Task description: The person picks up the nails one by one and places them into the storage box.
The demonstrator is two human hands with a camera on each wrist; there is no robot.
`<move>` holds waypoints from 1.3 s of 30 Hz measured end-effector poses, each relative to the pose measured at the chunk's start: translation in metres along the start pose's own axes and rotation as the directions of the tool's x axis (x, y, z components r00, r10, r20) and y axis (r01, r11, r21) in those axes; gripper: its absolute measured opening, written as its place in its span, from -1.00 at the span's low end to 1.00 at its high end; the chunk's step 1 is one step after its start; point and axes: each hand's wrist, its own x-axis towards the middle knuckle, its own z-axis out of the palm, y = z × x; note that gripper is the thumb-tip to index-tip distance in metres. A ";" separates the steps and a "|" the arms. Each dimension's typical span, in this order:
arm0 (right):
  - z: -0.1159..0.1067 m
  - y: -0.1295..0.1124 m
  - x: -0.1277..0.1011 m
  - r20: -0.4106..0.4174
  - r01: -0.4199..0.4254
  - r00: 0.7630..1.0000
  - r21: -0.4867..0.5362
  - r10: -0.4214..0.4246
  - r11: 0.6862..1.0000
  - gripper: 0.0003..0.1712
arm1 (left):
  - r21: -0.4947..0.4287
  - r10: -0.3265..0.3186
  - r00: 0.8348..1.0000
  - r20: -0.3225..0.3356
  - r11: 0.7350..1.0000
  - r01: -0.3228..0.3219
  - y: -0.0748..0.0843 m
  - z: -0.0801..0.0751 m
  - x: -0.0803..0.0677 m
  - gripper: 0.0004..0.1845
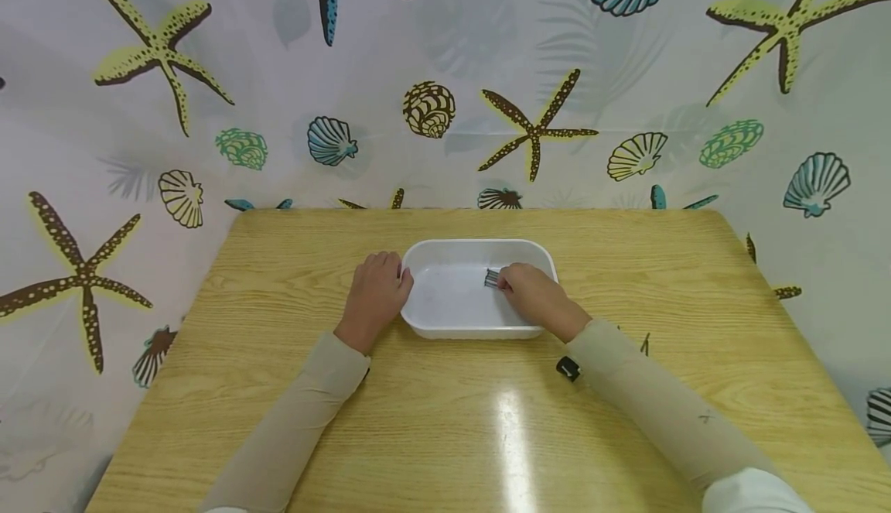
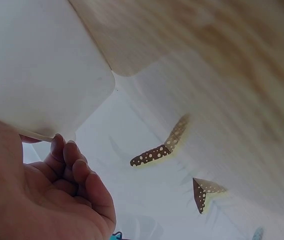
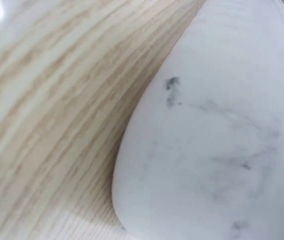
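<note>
Wooden table (image 1: 445, 436) fronts a seashell-print curtain (image 1: 445, 72).

Person, two bare hands: left hand (image 1: 374, 290), right hand (image 1: 534, 296), no rings or gloves visible. Both arms in long, close-fitting beige sleeves, left sleeve (image 1: 292, 420) and right sleeve (image 1: 654, 405), reaching to the wrists, smooth cloth with slight creases and a small dark mark on the right forearm; a white cuff (image 1: 755, 494) of another garment shows over the right sleeve at the bottom edge. A small black clip (image 1: 568, 368) with a white mark sits under the right wrist.
</note>
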 end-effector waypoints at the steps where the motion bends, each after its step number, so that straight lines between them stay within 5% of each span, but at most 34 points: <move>1: 0.000 0.000 0.000 -0.005 -0.001 1.000 0.000 0.001 1.000 -0.89 | -0.001 0.000 1.000 0.002 1.000 0.000 0.000 0.000 0.000 -0.76; 39: 0.002 0.000 0.006 -0.030 -0.047 0.998 0.016 0.047 0.999 -0.92 | -0.004 -0.023 1.000 0.018 1.000 0.023 0.002 -0.003 0.000 -0.75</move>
